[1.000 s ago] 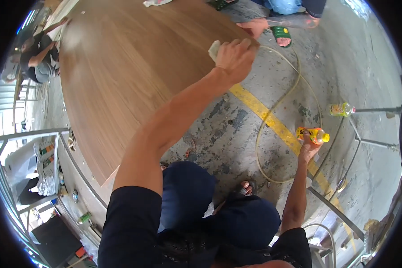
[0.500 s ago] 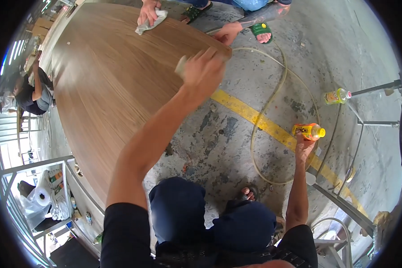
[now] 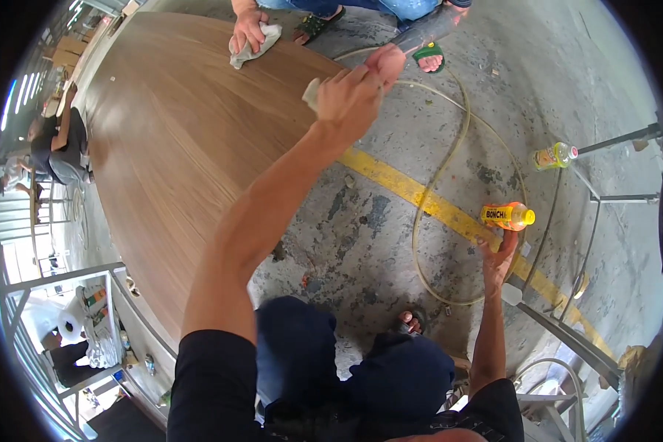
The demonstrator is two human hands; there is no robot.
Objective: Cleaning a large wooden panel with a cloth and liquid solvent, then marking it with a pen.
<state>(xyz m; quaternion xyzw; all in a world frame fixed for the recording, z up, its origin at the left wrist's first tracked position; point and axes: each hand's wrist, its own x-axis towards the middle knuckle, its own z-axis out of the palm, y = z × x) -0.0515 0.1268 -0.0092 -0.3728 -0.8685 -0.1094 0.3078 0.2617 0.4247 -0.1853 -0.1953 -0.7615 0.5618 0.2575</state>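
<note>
My left hand [image 3: 352,105] is closed around a pale cloth [image 3: 311,94], part of which sticks out beside the knuckles. It is at the far right corner of a brown wood-grain panel [image 3: 191,132], overlapping a co-worker's hand [image 3: 387,62] in the view. My right hand [image 3: 499,259] is low at the right, its thumb and fingers spread. Its fingers reach the base of an orange bottle [image 3: 497,215] with a yellow cap, which stands on the floor; some fingertips are hidden behind it.
The co-worker's other hand [image 3: 249,31] presses a grey-white cloth [image 3: 256,48] on the panel. A green-labelled bottle [image 3: 555,156] stands at the right by a metal frame [image 3: 619,147]. A hose [image 3: 418,243] loops over the floor and a yellow line [image 3: 390,180]. Another person [image 3: 59,144] crouches at far left.
My right hand has loosened from the orange bottle and drawn slightly nearer, fingers spreading. My left hand has shifted a little right with the cloth. The co-worker's hand has come up beside it.
</note>
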